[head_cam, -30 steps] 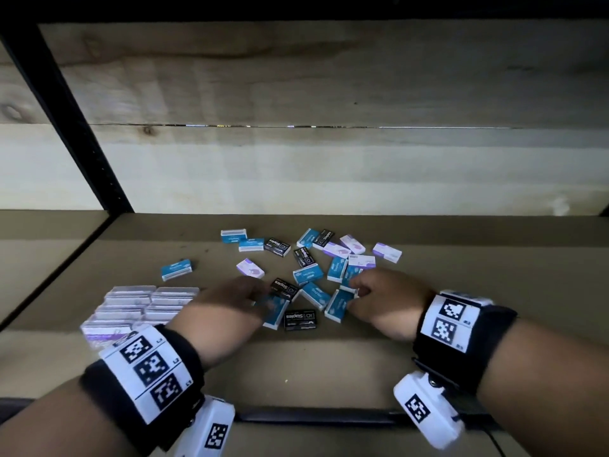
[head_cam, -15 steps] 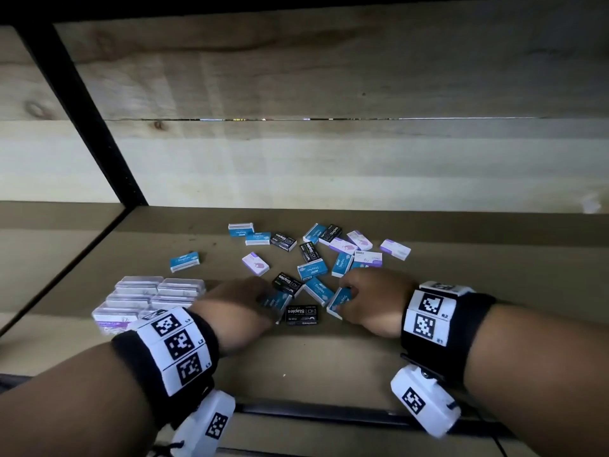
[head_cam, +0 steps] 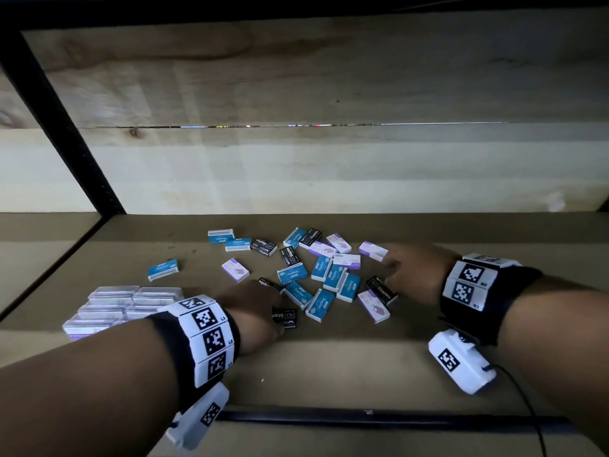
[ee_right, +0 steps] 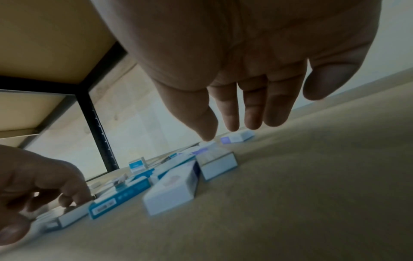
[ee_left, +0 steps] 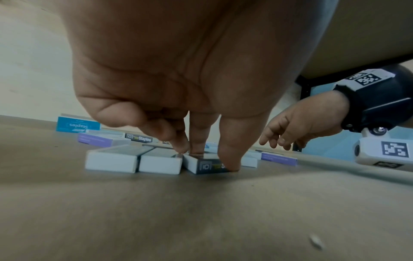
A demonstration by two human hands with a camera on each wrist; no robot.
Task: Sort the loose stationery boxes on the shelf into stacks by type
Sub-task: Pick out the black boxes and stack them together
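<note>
The left hand (ee_left: 178, 74) has its thumb and fingertips (ee_left: 229, 159) curled down onto a black box (ee_left: 206, 165) at the near edge of the scatter: thumb on its printed side face, two fingers on its top, the box flat on the shelf (head_cam: 329, 367). That grip is clamped on the black box. The right hand (head_cam: 413, 273) hangs over the right side of the scatter with its fingers (ee_right: 252, 113) straight and a little apart, holding nothing (its tips are just above the boxes, not touching any that can be seen), close to the far-right purple box (head_cam: 373, 250).

The loose boxes are small flat cardboard cartons, rectangular with sharp edges, printed tops and pale side faces. Counted in the head view: about ten blue boxes (head_cam: 321, 305), one of them lying alone to the left (head_cam: 163, 269); five black ones, including the held one (head_cam: 285, 318) and another partly under the left hand (head_cam: 268, 283); and about six purple-and-white ones (head_cam: 374, 306). Several overlap or touch, so the count is approximate.

To the left, well apart from the scatter, stands a block of purple-and-white stacks (head_cam: 131, 300) set in two columns with pale, glossy tops; the near rows are hidden by the left forearm. The shelf surface is matte tan board, the back wall (head_cam: 329, 94) is pale knotted wood planks, and a black metal upright (head_cam: 59, 120) rises at the left.
</note>
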